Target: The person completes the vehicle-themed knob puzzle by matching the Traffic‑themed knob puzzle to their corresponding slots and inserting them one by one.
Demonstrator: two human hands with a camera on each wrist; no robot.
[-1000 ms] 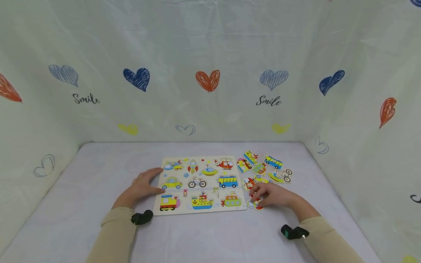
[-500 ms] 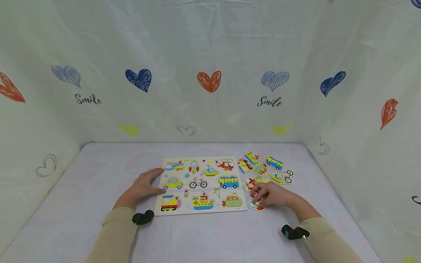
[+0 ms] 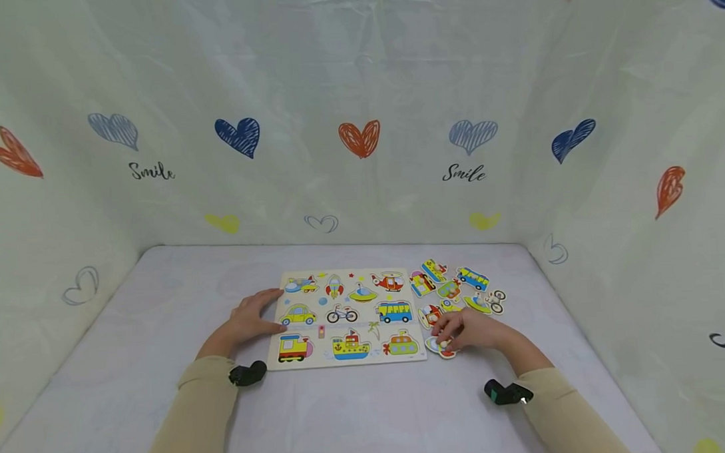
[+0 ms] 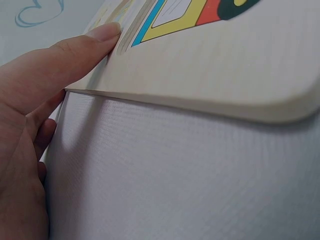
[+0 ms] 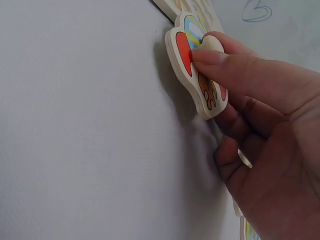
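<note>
With thumb and fingertips my right hand [image 3: 471, 331] pinches the white knob [image 5: 211, 45] on a rocket puzzle piece [image 5: 184, 52], red, blue and brown with a pale wooden edge. In the right wrist view that piece is tilted, with a shadow on the cloth beside it. It is just off the right edge of the wooden puzzle board [image 3: 343, 365], which is printed with vehicles. At the board's left edge rests my left hand [image 3: 246, 322], fingers spread. Its thumb [image 4: 102, 34] lies on top of the board near the printed train [image 4: 200, 15].
Several loose pieces lie right of the board, among them a bus [image 3: 473, 278], a ship [image 3: 434, 270], a train [image 3: 422, 284], a helicopter [image 3: 428, 315] and a bicycle [image 3: 496, 302]. A cloth [image 3: 369, 413] covers the table; a heart-printed curtain [image 3: 361, 193] stands behind.
The rocket piece has shifted slightly and sits a little higher in the right hand's pinch. The left hand stays on the board.
</note>
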